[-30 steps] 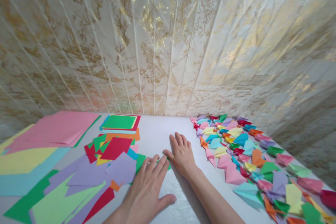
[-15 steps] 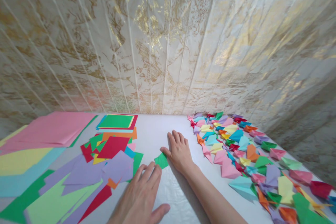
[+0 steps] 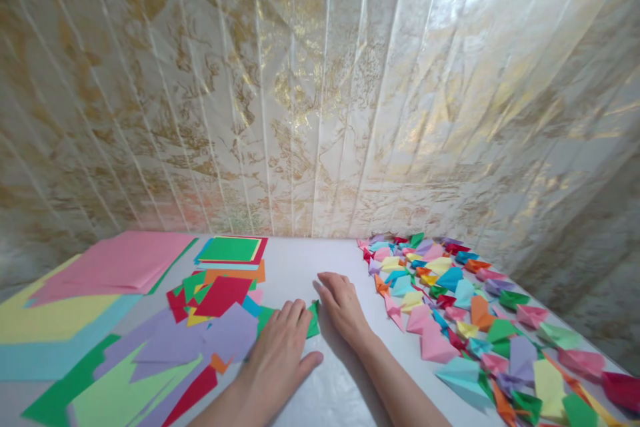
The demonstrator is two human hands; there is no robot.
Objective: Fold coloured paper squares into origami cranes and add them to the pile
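Observation:
A small green paper piece [image 3: 313, 320] lies on the white table between my two hands, partly covered by the fingers of my left hand. My left hand [image 3: 285, 347] rests palm down over its left side, thumb apart from the other fingers. On the other side, my right hand [image 3: 343, 307] has its thumb and index finger near the green piece's top corner, with a gap between those two fingertips and nothing seen between them.
Left of my hands lie a red sheet [image 3: 223, 295], purple sheets [image 3: 233, 333], a stacked green sheet [image 3: 233, 249] and large pink sheets [image 3: 115, 263]. Rows of folded colored paper pieces [image 3: 433, 340] cover the right side. A patterned curtain [image 3: 320, 93] hangs behind.
My left hand has moved up and right, over part of the green piece. The fingers of my right hand have drawn closer together and turned leftward. The view has tilted up slightly.

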